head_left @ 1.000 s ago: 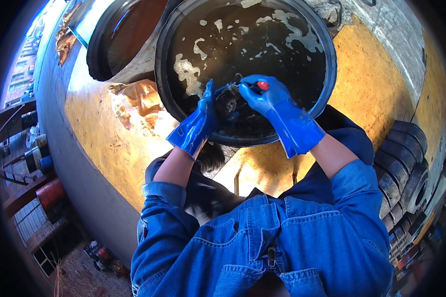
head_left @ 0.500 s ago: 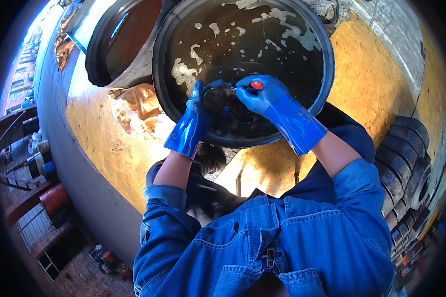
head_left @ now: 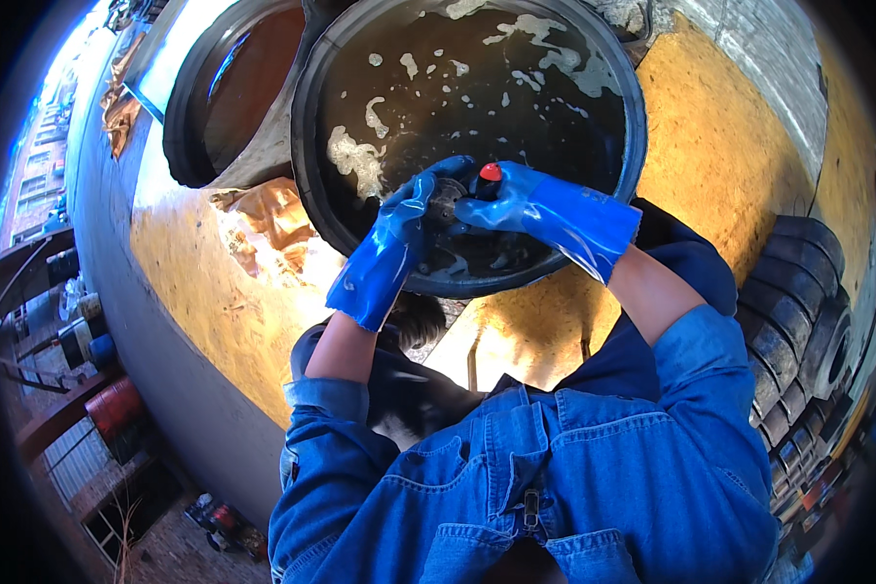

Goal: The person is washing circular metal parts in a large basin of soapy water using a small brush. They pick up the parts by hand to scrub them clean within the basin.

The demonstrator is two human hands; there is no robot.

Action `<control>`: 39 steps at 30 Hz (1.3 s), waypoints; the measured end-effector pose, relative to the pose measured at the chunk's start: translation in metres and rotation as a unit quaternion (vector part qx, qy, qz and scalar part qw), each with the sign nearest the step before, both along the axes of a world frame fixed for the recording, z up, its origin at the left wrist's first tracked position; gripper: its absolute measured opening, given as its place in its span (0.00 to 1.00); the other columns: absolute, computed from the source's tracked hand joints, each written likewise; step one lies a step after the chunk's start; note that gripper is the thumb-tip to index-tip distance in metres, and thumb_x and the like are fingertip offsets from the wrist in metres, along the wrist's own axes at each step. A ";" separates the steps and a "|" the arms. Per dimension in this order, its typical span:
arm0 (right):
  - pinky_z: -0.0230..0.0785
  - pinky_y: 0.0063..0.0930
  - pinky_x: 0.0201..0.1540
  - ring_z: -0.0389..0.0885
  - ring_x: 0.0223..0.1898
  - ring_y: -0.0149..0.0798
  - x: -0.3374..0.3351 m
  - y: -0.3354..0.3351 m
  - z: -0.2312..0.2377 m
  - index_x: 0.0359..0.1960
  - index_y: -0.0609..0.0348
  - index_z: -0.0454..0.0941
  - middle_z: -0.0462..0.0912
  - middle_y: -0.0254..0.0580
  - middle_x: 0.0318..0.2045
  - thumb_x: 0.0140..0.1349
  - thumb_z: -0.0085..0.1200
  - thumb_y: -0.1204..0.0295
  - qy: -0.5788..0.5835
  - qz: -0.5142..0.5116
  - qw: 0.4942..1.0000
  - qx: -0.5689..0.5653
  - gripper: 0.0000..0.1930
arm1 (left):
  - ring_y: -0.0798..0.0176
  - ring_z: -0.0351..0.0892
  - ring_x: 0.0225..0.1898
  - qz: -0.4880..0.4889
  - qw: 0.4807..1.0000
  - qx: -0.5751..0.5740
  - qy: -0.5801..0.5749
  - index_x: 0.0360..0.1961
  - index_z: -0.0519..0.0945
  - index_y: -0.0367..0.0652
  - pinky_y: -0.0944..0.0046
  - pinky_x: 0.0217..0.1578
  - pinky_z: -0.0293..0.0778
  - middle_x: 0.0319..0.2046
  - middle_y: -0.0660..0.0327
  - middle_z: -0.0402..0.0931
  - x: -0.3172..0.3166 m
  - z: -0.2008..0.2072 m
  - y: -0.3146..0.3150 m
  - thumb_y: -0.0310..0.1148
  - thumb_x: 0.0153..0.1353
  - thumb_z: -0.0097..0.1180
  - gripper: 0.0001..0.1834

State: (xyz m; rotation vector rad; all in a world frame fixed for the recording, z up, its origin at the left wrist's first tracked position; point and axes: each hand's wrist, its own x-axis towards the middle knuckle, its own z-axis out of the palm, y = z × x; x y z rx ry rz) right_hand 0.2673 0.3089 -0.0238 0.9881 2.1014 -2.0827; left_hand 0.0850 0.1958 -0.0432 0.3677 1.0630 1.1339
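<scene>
Both of my hands wear long blue rubber gloves and are over the near part of a wide black tub of murky, foam-flecked water. My left hand is closed around a dark, wet, round part, its fingers along the far side. In my right hand is a tool with a black handle and a red end, the end sticking up above the fist. The tool's working end is hidden by the hand and the part.
A second black tub with reddish-brown liquid stands at the far left. Crumpled brown paper lies beside the main tub on yellowish boards. Stacked dark ring-shaped parts are at the right.
The round part has turned in my left hand, whose fingers now reach across its far side. My right hand has tilted, and the red handle end now points up and away.
</scene>
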 end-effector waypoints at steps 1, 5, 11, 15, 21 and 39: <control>0.78 0.33 0.47 0.85 0.37 0.36 0.002 0.000 0.004 0.42 0.57 0.88 0.89 0.42 0.35 0.60 0.67 0.57 0.018 -0.012 1.000 -0.021 0.17 | 0.61 0.81 0.52 0.003 1.000 -0.007 -0.005 0.68 0.74 0.41 0.65 0.47 0.79 0.55 0.56 0.81 0.000 -0.005 -0.001 0.50 0.75 0.51 0.29; 0.78 0.31 0.43 0.84 0.34 0.33 0.012 0.013 -0.029 0.41 0.60 0.87 0.88 0.41 0.32 0.59 0.68 0.59 0.014 -0.012 1.000 -0.025 0.17 | 0.63 0.80 0.49 -0.019 0.999 -0.016 0.047 0.66 0.75 0.41 0.66 0.45 0.77 0.53 0.57 0.81 -0.005 -0.007 -0.004 0.50 0.75 0.51 0.28; 0.79 0.31 0.41 0.85 0.33 0.34 0.029 0.023 -0.029 0.41 0.63 0.87 0.88 0.43 0.30 0.60 0.67 0.63 0.042 -0.019 0.999 -0.026 0.15 | 0.65 0.79 0.46 -0.059 0.984 -0.025 0.164 0.63 0.77 0.41 0.68 0.43 0.76 0.49 0.59 0.82 -0.007 0.000 -0.012 0.49 0.75 0.52 0.26; 0.77 0.31 0.47 0.85 0.39 0.33 0.037 0.026 -0.033 0.44 0.61 0.88 0.88 0.42 0.35 0.62 0.68 0.63 0.039 -0.031 0.997 -0.051 0.15 | 0.67 0.79 0.43 -0.084 0.969 -0.027 0.232 0.62 0.78 0.40 0.69 0.42 0.74 0.47 0.61 0.82 0.000 0.005 -0.012 0.49 0.75 0.53 0.25; 0.75 0.29 0.41 0.83 0.34 0.31 0.045 0.024 -0.025 0.40 0.60 0.88 0.87 0.40 0.31 0.60 0.69 0.64 0.027 -0.067 0.995 -0.075 0.13 | 0.70 0.76 0.39 -0.140 0.925 -0.037 0.352 0.57 0.81 0.40 0.71 0.39 0.72 0.41 0.64 0.81 0.016 0.008 0.000 0.48 0.74 0.56 0.23; 0.76 0.47 0.34 0.87 0.32 0.55 0.047 -0.030 -0.115 0.38 0.56 0.87 0.87 0.53 0.31 0.59 0.61 0.68 0.201 -0.198 0.942 -0.180 0.09 | 0.61 0.81 0.24 -0.099 0.945 0.097 0.297 0.51 0.83 0.37 0.67 0.20 0.71 0.33 0.56 0.85 0.032 -0.006 0.242 0.39 0.72 0.56 0.16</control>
